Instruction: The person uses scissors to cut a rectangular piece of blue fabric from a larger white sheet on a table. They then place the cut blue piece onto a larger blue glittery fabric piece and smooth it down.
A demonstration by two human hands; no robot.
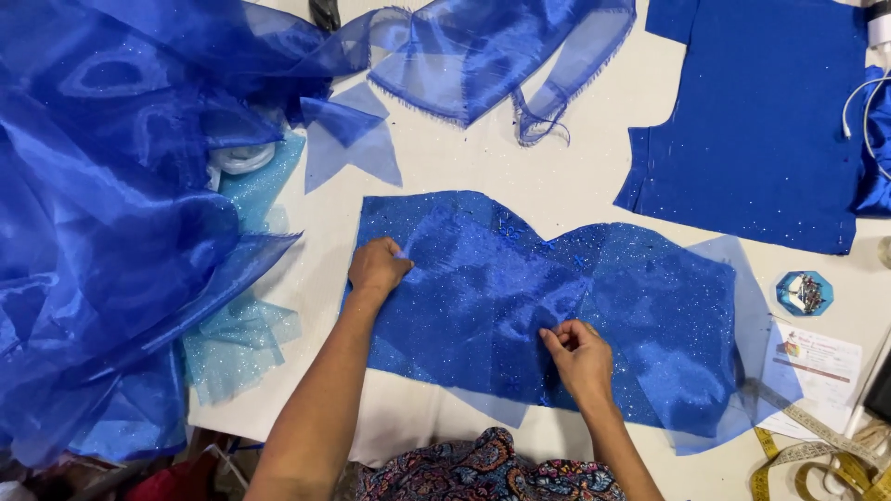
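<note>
A glittery blue fabric panel [640, 306] with a curved top edge lies flat on the white table [520, 172], with sheer blue organza laid over it. My left hand [376, 267] presses on the panel's upper left part, fingers curled and pinching the sheer layer. My right hand [577, 351] rests near the panel's lower middle, fingertips pinched together on the fabric; whether a pin sits between them I cannot tell.
A large heap of blue organza [111, 213] covers the left side. Pale turquoise glitter tulle [243, 334] lies under it. A cut blue bodice piece [756, 121] sits top right. A hexagonal pin box [805, 293], paper slip [817, 366], yellow tape measure [807, 459] and white cable [858, 107] lie at right.
</note>
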